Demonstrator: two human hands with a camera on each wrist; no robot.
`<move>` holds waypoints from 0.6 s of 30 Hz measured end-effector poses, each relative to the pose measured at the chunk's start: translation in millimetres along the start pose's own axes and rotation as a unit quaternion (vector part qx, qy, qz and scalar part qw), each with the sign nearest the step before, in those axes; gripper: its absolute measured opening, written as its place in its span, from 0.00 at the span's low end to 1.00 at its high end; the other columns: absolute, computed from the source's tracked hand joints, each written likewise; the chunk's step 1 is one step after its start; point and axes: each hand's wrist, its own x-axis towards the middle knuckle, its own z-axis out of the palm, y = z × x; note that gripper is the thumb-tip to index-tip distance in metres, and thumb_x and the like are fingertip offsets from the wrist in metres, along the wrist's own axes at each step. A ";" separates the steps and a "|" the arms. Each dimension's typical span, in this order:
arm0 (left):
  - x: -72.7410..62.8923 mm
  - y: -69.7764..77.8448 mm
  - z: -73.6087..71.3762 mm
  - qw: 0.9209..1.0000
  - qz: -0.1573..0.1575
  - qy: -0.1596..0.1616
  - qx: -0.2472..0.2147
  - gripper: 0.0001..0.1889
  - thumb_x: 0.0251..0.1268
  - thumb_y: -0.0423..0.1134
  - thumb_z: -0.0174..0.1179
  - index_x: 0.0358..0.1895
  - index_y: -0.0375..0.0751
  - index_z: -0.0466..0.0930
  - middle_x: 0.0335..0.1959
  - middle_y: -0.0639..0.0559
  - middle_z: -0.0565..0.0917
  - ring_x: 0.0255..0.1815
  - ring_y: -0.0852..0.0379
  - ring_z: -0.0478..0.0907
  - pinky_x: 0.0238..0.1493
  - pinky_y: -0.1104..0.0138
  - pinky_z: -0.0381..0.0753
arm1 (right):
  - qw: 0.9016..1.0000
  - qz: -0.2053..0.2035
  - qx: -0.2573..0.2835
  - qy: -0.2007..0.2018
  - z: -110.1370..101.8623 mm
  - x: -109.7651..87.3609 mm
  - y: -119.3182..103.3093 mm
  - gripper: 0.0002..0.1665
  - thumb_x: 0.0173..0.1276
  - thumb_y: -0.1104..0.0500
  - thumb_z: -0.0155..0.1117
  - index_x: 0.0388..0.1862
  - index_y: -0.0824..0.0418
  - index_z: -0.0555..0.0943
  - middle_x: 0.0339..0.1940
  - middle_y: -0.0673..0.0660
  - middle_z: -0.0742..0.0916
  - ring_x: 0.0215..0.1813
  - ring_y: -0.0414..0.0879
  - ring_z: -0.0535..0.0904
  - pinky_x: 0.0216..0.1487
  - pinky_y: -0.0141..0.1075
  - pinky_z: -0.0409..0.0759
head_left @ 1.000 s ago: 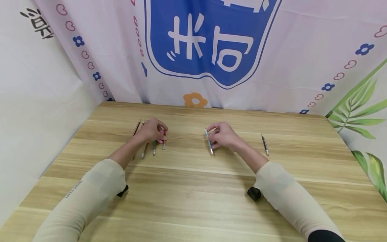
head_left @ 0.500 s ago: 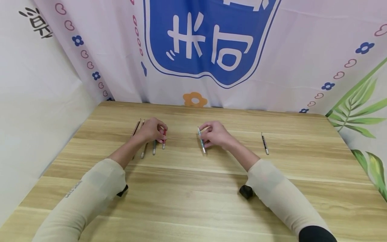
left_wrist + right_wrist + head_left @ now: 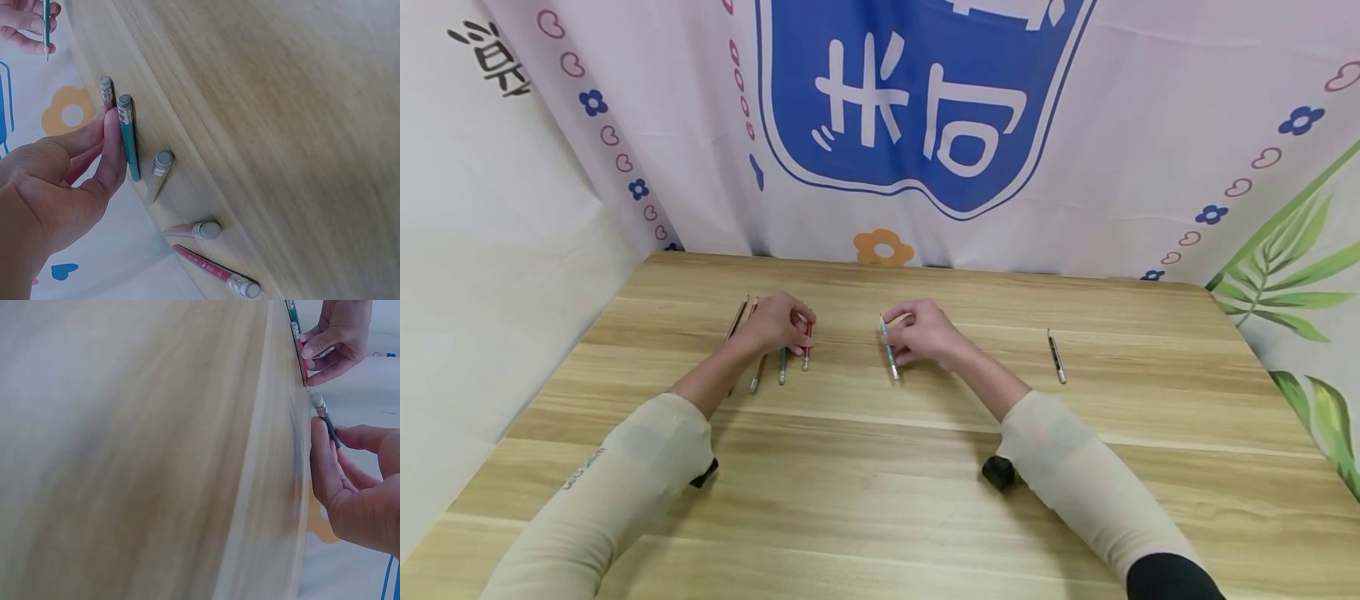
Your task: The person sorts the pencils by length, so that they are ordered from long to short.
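Observation:
My left hand (image 3: 777, 323) pinches a red pencil (image 3: 807, 354) on the table, its eraser end toward me. Just left of it lies a teal pencil (image 3: 128, 140), close beside the fingers in the left wrist view. To the right, my right hand (image 3: 921, 333) holds a light blue pencil (image 3: 891, 360) between thumb and fingers, tilted, with its eraser end toward me. The right wrist view shows this pencil's eraser (image 3: 319, 402) apart from the red pencil. Whether its far tip touches the table cannot be told.
Left of the left hand lie more pencils, among them a brownish pencil (image 3: 757, 379) and a dark red pencil (image 3: 212, 267), partly hidden by the wrist. A black patterned pencil (image 3: 1057, 357) lies alone on the right of the wooden table (image 3: 865, 500). A printed curtain (image 3: 700, 125) hangs behind.
My right hand has moved left with the light blue pencil, closer to the red one. The left hand stays in place on the red pencil.

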 end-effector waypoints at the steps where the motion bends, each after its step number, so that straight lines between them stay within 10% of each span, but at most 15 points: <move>1: -0.1 -0.1 0.0 1.000 0.000 0.000 -0.001 0.22 0.58 0.14 0.68 0.58 0.17 0.78 0.32 0.42 0.77 0.20 0.61 0.81 0.29 0.68 0.91 | 1.000 0.000 0.001 -0.001 0.9 0.7 -0.2 0.21 0.69 0.73 0.65 0.61 0.70 0.78 0.39 0.63 0.86 0.32 0.48 0.83 0.36 0.39 0.92; 18: -0.7 -1.4 -0.3 1.000 0.008 0.004 0.006 0.23 0.58 0.15 0.68 0.58 0.17 0.78 0.31 0.44 0.76 0.20 0.61 0.81 0.30 0.68 0.91 | 1.000 -0.010 0.017 -0.015 19.6 11.0 -6.6 0.21 0.70 0.74 0.64 0.61 0.70 0.77 0.36 0.61 0.85 0.33 0.49 0.83 0.36 0.39 0.93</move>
